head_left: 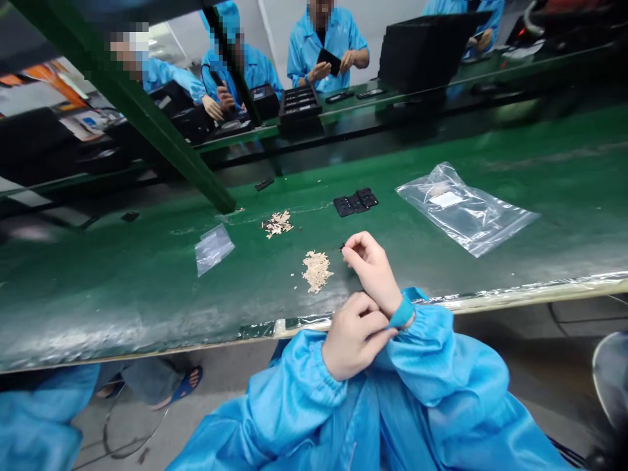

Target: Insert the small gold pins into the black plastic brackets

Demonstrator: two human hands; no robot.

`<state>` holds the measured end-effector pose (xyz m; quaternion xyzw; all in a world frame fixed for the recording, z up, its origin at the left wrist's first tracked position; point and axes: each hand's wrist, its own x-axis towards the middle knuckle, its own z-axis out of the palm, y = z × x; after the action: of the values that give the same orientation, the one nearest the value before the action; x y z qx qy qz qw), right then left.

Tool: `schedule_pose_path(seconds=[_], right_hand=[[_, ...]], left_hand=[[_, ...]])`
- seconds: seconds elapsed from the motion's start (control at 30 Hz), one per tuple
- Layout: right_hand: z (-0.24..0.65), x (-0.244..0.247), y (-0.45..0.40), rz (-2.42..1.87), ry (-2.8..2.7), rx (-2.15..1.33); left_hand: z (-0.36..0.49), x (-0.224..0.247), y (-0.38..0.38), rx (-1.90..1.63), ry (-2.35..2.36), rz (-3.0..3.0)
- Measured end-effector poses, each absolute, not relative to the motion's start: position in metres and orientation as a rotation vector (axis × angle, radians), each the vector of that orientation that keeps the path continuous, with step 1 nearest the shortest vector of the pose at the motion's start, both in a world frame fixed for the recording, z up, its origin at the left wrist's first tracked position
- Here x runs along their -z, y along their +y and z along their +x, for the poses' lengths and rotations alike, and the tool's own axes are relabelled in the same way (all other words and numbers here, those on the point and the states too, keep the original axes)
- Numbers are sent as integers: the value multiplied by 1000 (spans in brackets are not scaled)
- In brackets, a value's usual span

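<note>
My right hand (375, 269) is over the green table, its thumb and fingers pinched on a small black piece (342, 247) too small to name. Around the right wrist runs a blue wristband (403, 313). My left hand (357, 338) lies across that wrist near the table edge, fingers curled, gripping the band at its fingertips. Left of the right hand is a heap of small beige pieces (317, 271). Farther back lies a second pile of beige pieces (278, 224) with some dark bits. A black plastic tray-like part (356, 202) sits beyond the right hand.
A clear zip bag (471, 212) with a white label lies at right, a smaller clear bag (214, 249) at left. A green post (161, 137) rises from the table (564, 170). Across it, people in blue handle dark items beside black trays (300, 104).
</note>
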<state>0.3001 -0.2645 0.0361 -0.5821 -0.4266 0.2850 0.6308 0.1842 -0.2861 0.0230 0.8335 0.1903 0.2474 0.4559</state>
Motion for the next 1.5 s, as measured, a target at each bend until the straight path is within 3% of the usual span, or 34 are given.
schedule_pose_path(seconds=[0.27,0.53,1.03,1.5], right_hand=[[290,-17,-286,-1607,-1460,-453],[273,-48,-335,-1786,-1837,-292],[274,-45,-365,-1804,-1870,-95],[277,-28,-370,-1601,-1964,406]], left_hand=[[148,-31,-267,-185,417,1789],[129,-54,-271,-474,579,874],[146,-63,-278,-471,570,695],[147,-64,-271,-591,656,707]])
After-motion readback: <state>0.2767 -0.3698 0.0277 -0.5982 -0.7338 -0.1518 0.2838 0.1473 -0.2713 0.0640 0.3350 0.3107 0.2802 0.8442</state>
